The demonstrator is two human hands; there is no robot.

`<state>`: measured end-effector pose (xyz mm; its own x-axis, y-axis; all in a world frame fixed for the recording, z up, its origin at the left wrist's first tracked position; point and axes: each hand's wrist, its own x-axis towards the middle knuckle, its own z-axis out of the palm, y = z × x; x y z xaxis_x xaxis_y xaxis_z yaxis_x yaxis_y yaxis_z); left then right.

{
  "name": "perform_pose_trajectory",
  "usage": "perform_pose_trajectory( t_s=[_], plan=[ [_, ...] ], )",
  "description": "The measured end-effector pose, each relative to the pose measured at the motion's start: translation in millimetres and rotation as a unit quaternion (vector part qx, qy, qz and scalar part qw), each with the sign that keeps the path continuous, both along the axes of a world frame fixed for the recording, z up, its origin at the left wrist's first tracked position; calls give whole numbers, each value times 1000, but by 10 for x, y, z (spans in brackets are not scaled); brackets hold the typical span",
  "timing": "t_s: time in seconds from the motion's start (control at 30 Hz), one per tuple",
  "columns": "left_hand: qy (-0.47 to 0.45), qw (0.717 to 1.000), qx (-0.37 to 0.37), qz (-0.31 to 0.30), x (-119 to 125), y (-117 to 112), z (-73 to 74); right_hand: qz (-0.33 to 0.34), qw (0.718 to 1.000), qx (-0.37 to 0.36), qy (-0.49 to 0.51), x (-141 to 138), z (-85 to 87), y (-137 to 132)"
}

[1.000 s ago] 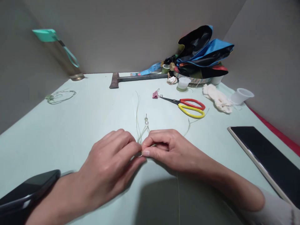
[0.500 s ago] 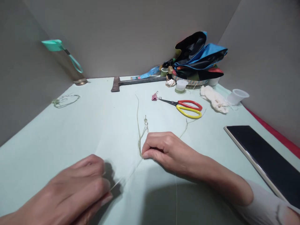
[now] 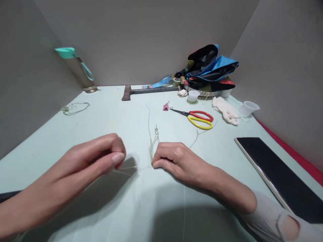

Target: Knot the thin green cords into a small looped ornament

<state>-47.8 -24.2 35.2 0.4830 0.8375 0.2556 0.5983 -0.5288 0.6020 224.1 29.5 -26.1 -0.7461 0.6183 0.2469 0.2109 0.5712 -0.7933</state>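
Note:
My right hand [image 3: 174, 158] pinches a bundle of thin green cords [image 3: 150, 151] low over the table, just below a small metal swivel hook [image 3: 156, 131] from which pale strands run down. To the left, my left hand [image 3: 101, 154] is closed with thumb against bent fingers, gripping a pale thread [image 3: 128, 167] that stretches across to the right fingertips. More thread trails toward the front edge below the right wrist. What lies inside the right pinch is hidden by the fingers.
Scissors [image 3: 200, 119] and a pink binder clip [image 3: 166, 107] lie beyond my right hand. A hammer-like tool [image 3: 127, 93], a bottle [image 3: 85, 75], a cord loop [image 3: 75, 109], a blue-black bag [image 3: 212, 70], a white cloth [image 3: 226, 111], plastic cups [image 3: 248, 108] and a phone [image 3: 277, 174] stand around.
My left hand has moved up and away from the front edge, drawing its thread nearly level. My right hand keeps its pinch in place. The view has shifted slightly.

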Motion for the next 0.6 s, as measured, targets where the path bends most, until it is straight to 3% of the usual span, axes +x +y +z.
perform_pose_trajectory(
  t_s=[0.13,0.23,0.43,0.6],
  plan=[
    [125,983,104,-81,108,106,-176,-7,1000,2,-5,-8,-3,-3],
    [168,971,124,-116,155,208,-301,-20,1000,1,-5,-8,-7,-17],
    [101,973,114,-173,268,346,-360,-26,1000,4,0,18,-27,-39],
    [54,979,88,-176,301,337,-384,-37,999,14,-18,18,-43,-104]
  ],
)
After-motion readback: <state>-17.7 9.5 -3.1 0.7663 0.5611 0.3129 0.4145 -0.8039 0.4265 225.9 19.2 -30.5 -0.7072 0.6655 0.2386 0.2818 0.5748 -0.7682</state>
